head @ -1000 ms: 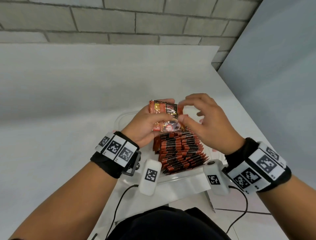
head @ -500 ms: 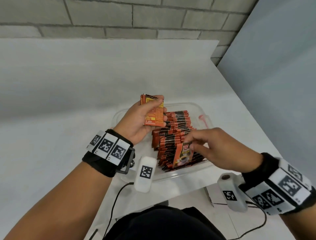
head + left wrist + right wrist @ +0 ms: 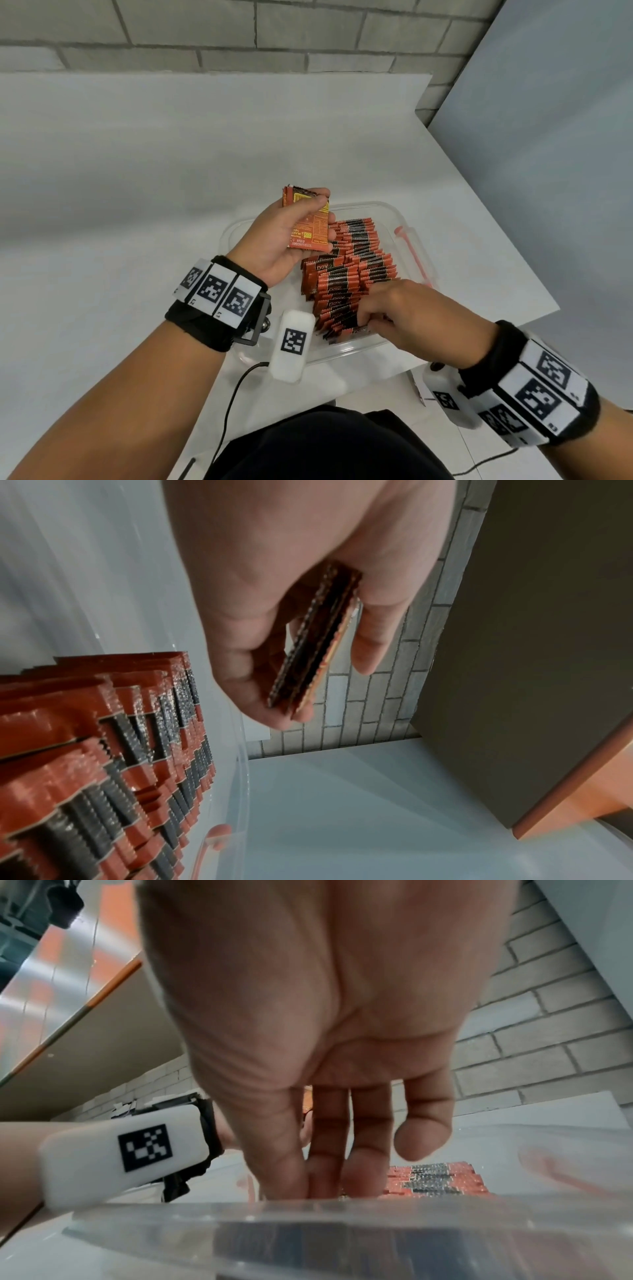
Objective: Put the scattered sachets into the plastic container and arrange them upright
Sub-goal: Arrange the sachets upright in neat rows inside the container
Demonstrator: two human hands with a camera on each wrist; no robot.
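Glossy foil sachets [image 3: 346, 270] with crimped, serrated edges fill a clear, smooth plastic container [image 3: 383, 344] on a matt white table [image 3: 137, 171] before a rough brick wall [image 3: 239, 34].

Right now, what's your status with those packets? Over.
Left hand holds spare sachets above the container. Right hand fingers down in the near rows. Nothing in the way.

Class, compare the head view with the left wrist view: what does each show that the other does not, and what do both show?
Only the head view shows the right hand reaching into the near rows of sachets, and both wristbands. Only the left wrist view shows the held sachets edge-on, several layers between thumb and fingers. Both show the left hand, the upright sachets and the plastic container.
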